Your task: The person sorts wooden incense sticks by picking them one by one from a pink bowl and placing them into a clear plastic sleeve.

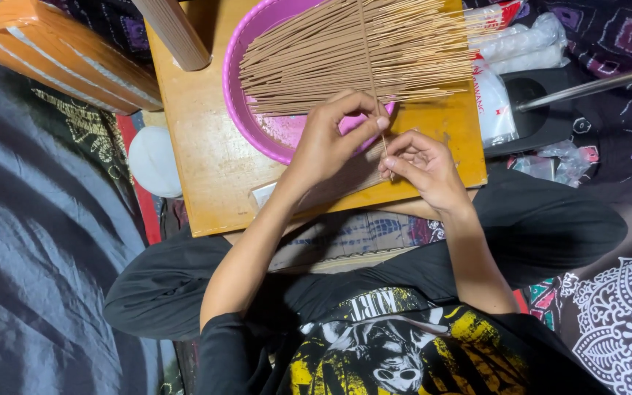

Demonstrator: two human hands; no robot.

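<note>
A fan of several thin brown incense sticks (345, 55) lies across a pink plastic basin (239, 88) on a low wooden board (199, 161). One single stick (371, 66) runs upright from the pile down to my hands. My left hand (330, 139) pinches that stick between thumb and forefinger at the basin's near rim. My right hand (422, 164) pinches the stick's lower end just below, over the board's front edge. A flat clear packet (334, 183) lies on the board under my left wrist, partly hidden.
A wooden stool edge (53, 51) and a round wooden rod (177, 33) sit at the upper left. A white round lid (153, 161) lies left of the board. Plastic bags (510, 51), a black tray (543, 110) and a metal rod (594, 86) crowd the right. My crossed legs are below.
</note>
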